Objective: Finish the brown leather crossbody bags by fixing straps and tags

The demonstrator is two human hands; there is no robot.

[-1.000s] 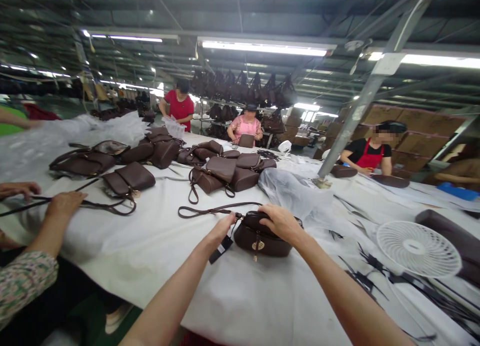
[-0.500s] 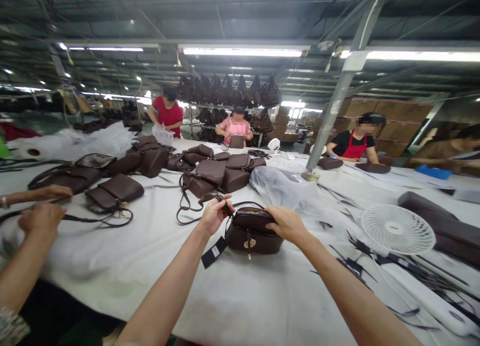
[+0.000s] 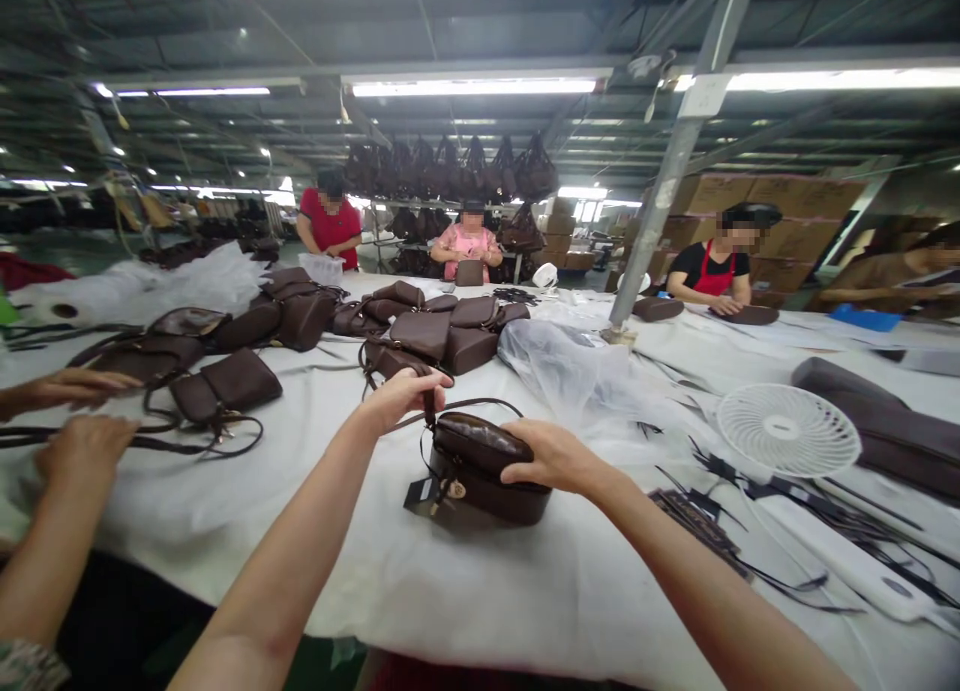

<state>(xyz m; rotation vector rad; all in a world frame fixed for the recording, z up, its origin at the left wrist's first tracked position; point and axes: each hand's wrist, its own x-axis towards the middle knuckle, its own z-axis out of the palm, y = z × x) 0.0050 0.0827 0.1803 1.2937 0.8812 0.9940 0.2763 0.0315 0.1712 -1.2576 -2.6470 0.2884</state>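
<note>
A small dark brown handbag (image 3: 487, 496) stands on the white-covered table in front of me, turned at an angle. My left hand (image 3: 405, 399) is closed around its strap (image 3: 430, 409) and holds it up at the bag's left end. Over the top right of the bag lies my right hand (image 3: 551, 456), gripping it with the thumb on the near side and the other fingers partly hidden. A black hang tag (image 3: 421, 494) and a round gold-coloured charm (image 3: 456, 489) hang at the bag's left end.
More brown bags (image 3: 420, 336) lie heaped beyond my hands. A co-worker's hands (image 3: 86, 441) handle straps at left. Clear plastic (image 3: 559, 371) lies by a metal post (image 3: 664, 191). To the right are a white fan (image 3: 787, 431) and black tags with cords (image 3: 694, 526). Other people stand across the table.
The handbag has turned so its charm end faces left. My left hand has drawn the strap up and left, and my right hand has shifted slightly left and down with the bag.
</note>
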